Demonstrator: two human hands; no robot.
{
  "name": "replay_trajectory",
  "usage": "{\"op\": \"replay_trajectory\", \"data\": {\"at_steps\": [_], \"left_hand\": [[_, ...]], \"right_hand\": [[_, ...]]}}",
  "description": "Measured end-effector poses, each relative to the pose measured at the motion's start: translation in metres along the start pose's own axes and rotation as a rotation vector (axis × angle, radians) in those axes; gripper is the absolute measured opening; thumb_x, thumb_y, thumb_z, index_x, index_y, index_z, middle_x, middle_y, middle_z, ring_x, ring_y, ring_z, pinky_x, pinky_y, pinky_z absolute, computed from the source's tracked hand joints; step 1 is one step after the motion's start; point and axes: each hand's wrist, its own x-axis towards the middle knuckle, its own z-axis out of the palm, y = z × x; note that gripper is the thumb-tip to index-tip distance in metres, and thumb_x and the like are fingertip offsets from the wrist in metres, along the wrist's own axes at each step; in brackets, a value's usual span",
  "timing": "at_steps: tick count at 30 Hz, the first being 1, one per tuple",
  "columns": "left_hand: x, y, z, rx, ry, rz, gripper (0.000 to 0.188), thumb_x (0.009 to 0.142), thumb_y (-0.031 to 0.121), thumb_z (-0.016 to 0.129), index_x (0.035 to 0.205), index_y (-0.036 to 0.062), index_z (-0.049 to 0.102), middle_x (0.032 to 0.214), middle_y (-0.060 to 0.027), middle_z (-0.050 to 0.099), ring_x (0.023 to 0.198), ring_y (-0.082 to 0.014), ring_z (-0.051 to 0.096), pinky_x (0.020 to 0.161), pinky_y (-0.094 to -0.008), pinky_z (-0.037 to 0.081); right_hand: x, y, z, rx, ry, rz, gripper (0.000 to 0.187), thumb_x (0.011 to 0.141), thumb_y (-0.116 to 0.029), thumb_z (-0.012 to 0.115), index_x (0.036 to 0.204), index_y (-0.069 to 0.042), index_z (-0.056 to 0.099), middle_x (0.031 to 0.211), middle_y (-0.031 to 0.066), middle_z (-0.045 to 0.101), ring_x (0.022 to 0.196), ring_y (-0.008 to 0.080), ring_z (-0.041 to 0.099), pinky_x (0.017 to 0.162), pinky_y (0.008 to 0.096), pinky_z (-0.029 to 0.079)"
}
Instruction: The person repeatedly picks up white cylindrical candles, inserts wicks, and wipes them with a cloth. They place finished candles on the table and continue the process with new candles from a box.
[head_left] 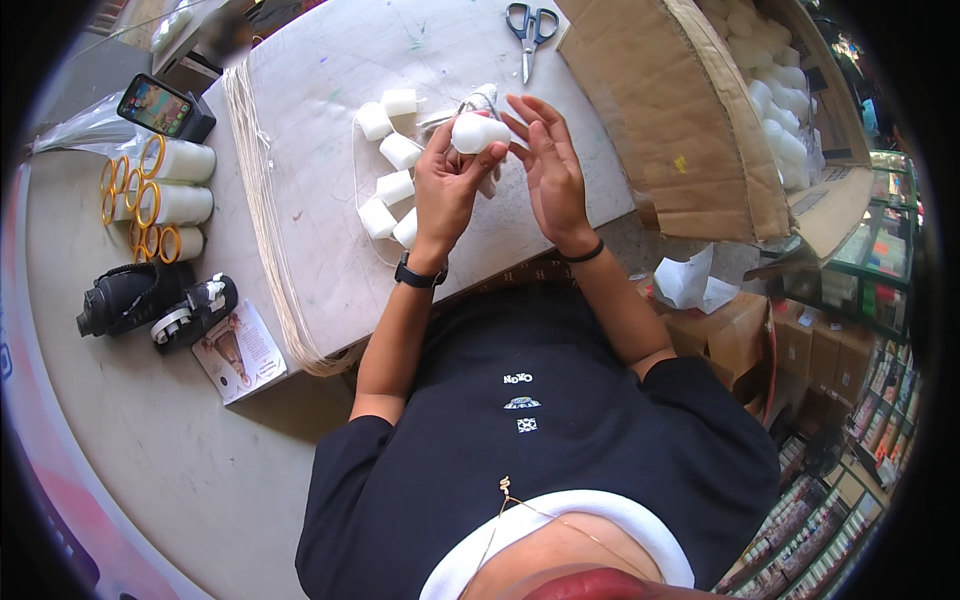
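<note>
Between the thumb and fingers of my left hand (444, 200) is a small white candle-like cylinder (478, 134) with a rounded end. My right hand (552, 175) is open just to the right of it, its fingers apart and slightly bent. Behind the held piece lies a small bundle of whitish-grey cord (483, 97), partly hidden by my hands. Several similar white cylinders (395, 187) lie on the table to the left of my left hand, with a thin white string (356, 150) running along them.
Scissors (530, 38) lie at the table's far side. Long white cords (262, 200) drape over its left edge. A large cardboard box (680, 130) of white pieces stands right. Farther left are a phone (157, 105), gold-rimmed white cylinders (180, 203), a black bottle (125, 298) and a leaflet (240, 350).
</note>
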Motion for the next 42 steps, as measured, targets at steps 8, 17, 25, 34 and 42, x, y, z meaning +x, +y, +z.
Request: {"op": "replay_trajectory", "data": {"at_steps": [8,17,25,34,42], "left_hand": [[-0.001,0.009,-0.005,0.376,0.093,0.291,0.058,0.064,0.026,0.094,0.110,0.0051,0.065,0.108,-0.0065,0.056,0.074,-0.0070,0.046,0.061,-0.0190,0.040],[-0.013,0.047,-0.017,0.779,0.124,0.551,0.050,0.067,0.018,0.090,0.110,0.0032,0.069,0.094,-0.0042,0.065,0.060,-0.0078,0.047,0.052,-0.0226,0.042],[-0.027,0.057,-0.012,0.840,0.027,0.582,0.052,0.067,0.018,0.088,0.108,-0.0043,0.066,0.098,-0.0128,0.067,0.077,-0.0213,0.065,0.065,-0.0307,0.054],[-0.013,0.058,-0.009,0.952,-0.087,0.773,0.053,0.066,0.024,0.088,0.109,0.0009,0.067,0.096,-0.0093,0.069,0.085,-0.0246,0.068,0.071,-0.0332,0.056],[-0.001,0.054,-0.029,0.733,-0.098,0.532,0.056,0.070,0.034,0.086,0.113,0.0021,0.068,0.095,-0.0044,0.068,0.078,-0.0110,0.063,0.062,-0.0224,0.050]], "right_hand": [[0.012,0.009,-0.002,0.403,-0.023,0.291,0.043,0.105,-0.040,0.041,0.123,-0.004,0.056,0.113,0.0050,0.064,0.106,0.0160,0.060,0.096,0.0333,0.045],[-0.017,-0.017,0.027,-0.127,-0.212,-0.184,0.046,0.103,-0.027,0.047,0.138,0.003,0.045,0.119,0.0070,0.061,0.105,0.0121,0.058,0.092,0.0289,0.047],[-0.014,-0.039,0.046,-0.278,-0.143,-0.277,0.024,0.104,-0.015,0.048,0.119,0.002,0.056,0.100,0.0022,0.064,0.087,0.0048,0.055,0.076,0.0205,0.047],[0.016,-0.043,0.035,-0.536,0.055,-0.213,0.019,0.101,-0.015,0.051,0.102,0.003,0.056,0.083,0.0069,0.063,0.077,0.0091,0.056,0.070,0.0266,0.047],[0.032,-0.057,0.023,0.007,0.121,-0.190,0.035,0.106,-0.023,0.038,0.121,0.002,0.057,0.105,0.0112,0.067,0.093,0.0154,0.066,0.084,0.0280,0.053]]}}
